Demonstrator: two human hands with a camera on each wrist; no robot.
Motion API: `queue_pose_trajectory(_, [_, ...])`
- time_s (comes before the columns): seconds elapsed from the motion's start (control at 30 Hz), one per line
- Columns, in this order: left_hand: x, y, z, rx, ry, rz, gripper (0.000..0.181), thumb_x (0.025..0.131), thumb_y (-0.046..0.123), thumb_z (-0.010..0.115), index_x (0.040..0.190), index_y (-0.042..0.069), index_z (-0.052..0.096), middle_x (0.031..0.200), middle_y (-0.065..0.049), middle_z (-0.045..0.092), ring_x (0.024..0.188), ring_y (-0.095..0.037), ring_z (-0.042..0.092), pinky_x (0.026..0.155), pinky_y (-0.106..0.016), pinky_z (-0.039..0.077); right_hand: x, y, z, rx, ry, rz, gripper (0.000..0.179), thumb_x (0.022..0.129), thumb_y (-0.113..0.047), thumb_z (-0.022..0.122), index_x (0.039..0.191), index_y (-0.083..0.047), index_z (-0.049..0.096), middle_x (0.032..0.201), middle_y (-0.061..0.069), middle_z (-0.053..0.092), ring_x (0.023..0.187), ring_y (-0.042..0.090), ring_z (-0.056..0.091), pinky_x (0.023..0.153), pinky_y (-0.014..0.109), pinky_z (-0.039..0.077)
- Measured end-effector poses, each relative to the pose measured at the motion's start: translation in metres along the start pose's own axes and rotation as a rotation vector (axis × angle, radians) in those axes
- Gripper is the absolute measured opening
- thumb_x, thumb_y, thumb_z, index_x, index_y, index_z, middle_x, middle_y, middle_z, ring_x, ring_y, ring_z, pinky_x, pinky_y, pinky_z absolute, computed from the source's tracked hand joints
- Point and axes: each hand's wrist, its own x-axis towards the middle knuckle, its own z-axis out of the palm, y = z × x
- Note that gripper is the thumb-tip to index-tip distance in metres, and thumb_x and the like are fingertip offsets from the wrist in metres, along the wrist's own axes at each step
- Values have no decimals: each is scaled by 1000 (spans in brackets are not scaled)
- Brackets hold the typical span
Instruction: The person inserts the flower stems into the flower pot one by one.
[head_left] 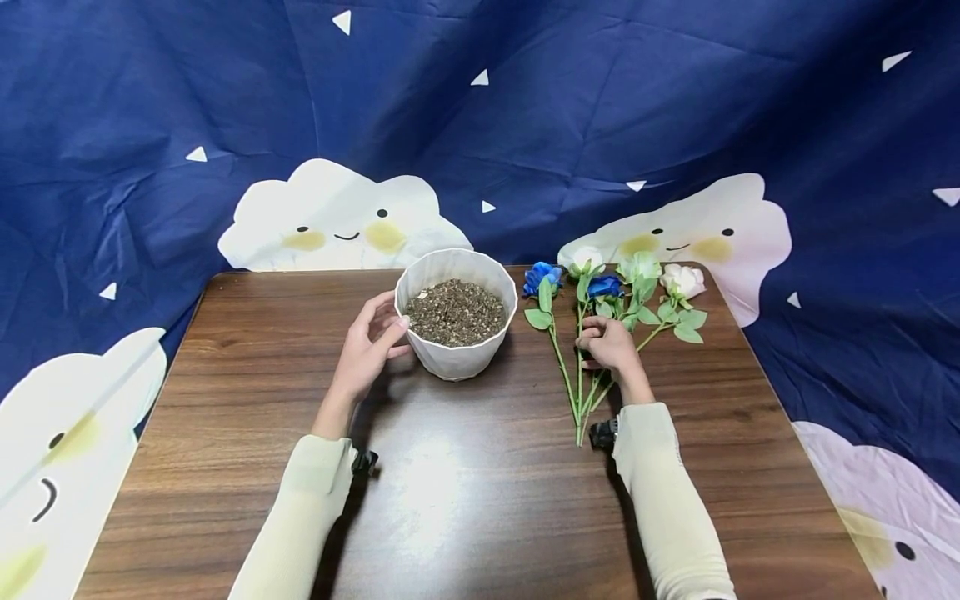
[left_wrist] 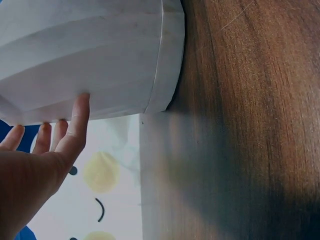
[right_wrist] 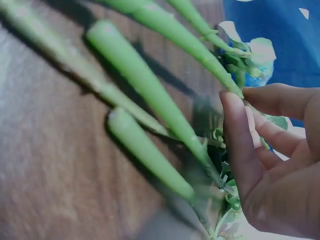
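A white faceted flower pot (head_left: 455,360) filled with dark soil (head_left: 457,312) stands at the back middle of the table. My left hand (head_left: 365,346) rests against its left side, thumb by the rim; in the left wrist view the fairly straight fingers (left_wrist: 80,117) touch the pot wall. To the pot's right lie several long-stemmed roses, including a blue rose (head_left: 542,280), a white rose (head_left: 586,259) and a pinkish-white rose (head_left: 682,281). Among them, my right hand (head_left: 611,346) pinches one green stem (right_wrist: 200,50) between thumb and index finger. It appears to be the white rose's stem.
The brown wooden table (head_left: 225,400) has its back edge just behind the pot and the flower heads. A dark blue cloth (head_left: 525,125) with smiling clouds hangs behind and around the table. Other stems cross near my right wrist.
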Motion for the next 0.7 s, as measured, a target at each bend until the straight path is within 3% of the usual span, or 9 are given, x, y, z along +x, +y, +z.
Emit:
queue_pose_trajectory(0.23, [0,0,0,0,0,1,53,100,6,60,149,4,41,139,-22,47,113,-24,55,88,-62,55,-9,-5,-15,132,-7,-51,55,98,0,58,149,5,38,110,9,49,83,12,58,66,31,62])
queue_pose_trajectory(0.37, [0,0,0,-6,-2,5,53,100,6,61,149,4,41,139,-22,47,113,-24,55,88,-64,54,-17,-12,-22,173,11,-75,54,99,-1,56,149,5,36,109,6,51,96,13,59,67,30,62])
queue_pose_trajectory(0.7, [1,-1,0,-15,4,-2,53,100,6,61,149,4,41,139,-22,47,115,-27,55,88,-64,54,-28,-31,-24,452,122,-207,37,97,5,58,129,-1,40,100,5,49,86,17,60,65,30,63])
